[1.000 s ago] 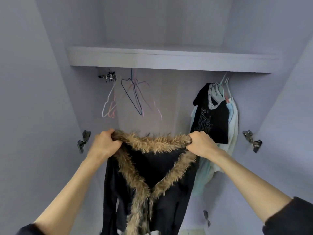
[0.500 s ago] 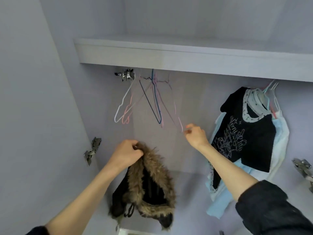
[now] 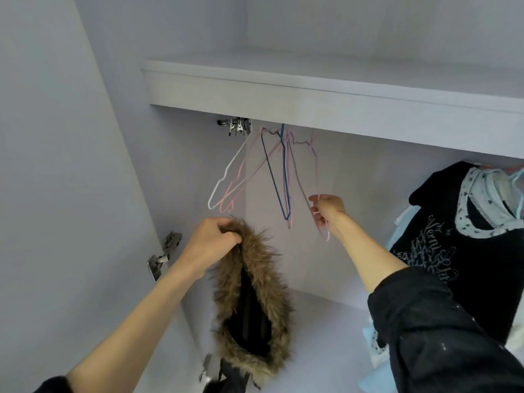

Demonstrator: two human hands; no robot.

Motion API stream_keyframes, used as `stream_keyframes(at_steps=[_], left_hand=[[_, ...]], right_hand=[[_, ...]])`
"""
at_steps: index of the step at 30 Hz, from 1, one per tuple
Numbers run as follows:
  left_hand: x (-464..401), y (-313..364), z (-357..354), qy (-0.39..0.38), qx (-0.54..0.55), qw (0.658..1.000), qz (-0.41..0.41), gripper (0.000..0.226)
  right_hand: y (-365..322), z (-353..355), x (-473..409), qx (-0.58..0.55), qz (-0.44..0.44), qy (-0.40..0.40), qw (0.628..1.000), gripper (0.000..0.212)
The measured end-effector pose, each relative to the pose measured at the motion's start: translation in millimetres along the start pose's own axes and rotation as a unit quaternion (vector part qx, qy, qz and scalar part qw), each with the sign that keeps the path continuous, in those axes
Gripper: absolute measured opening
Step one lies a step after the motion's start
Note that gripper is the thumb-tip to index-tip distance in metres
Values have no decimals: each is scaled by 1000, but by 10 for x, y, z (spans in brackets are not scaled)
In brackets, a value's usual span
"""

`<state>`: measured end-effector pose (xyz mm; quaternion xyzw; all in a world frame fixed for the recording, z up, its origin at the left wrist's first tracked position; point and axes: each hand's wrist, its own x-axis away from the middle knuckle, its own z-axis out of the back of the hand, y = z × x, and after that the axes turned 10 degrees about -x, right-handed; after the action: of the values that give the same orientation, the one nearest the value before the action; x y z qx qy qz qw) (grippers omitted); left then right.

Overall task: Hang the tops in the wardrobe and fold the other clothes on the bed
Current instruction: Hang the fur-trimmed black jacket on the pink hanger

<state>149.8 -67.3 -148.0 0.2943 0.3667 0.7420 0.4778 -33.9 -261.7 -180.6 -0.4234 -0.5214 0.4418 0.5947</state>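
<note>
My left hand (image 3: 214,241) grips the brown fur collar of a black top (image 3: 252,304), which hangs bunched below it inside the wardrobe. My right hand (image 3: 326,211) is raised to the right of it and pinches the lower end of a thin pink wire hanger (image 3: 316,177) that still hangs under the shelf. Beside that hanger dangle a blue hanger (image 3: 279,180), a white hanger (image 3: 226,177) and other pink ones.
A pale shelf (image 3: 312,100) spans the wardrobe above the hangers. At the right hang a black printed top (image 3: 453,251) and light blue garments (image 3: 405,222) on hangers. Metal door hinges (image 3: 164,255) sit on the left wall.
My right hand let go of the fur collar, rose to the hangers and took hold of a pink one. The top now hangs bunched from my left hand alone.
</note>
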Motion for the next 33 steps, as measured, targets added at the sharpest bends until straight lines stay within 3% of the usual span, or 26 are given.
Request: stream_keyframes(at_steps=[2, 6, 10, 14, 17, 21, 25, 28, 33], left_hand=[[-2, -12, -7, 9, 10, 1000, 6, 21], [0, -36, -28, 19, 25, 999, 17, 22], [-48, -68, -105, 15, 43, 998, 31, 27], [-74, -86, -272, 24, 57, 997, 53, 18], [-55, -90, -419, 5, 16, 999, 39, 18], [-45, -64, -564, -31, 4, 999, 42, 13], [-49, -53, -671, -50, 28, 994, 96, 9], [-33, -71, -702, -58, 30, 990, 123, 10], [-83, -139, -718, -41, 28, 989, 140, 10]], right_hand=[[6, 7, 3, -40, 32, 17, 999, 33], [86, 143, 118, -60, 112, 59, 990, 22], [353, 389, 346, -12, 145, 96, 985, 40], [978, 703, 736, 9, 103, 131, 986, 51], [1345, 904, 959, -54, 112, 171, 977, 53], [1278, 1136, 949, -113, 119, 146, 976, 41], [1345, 1325, 881, -152, 51, 195, 968, 40], [1485, 1432, 916, -120, 6, 185, 975, 39], [1431, 1576, 1048, -90, 14, 161, 983, 47]])
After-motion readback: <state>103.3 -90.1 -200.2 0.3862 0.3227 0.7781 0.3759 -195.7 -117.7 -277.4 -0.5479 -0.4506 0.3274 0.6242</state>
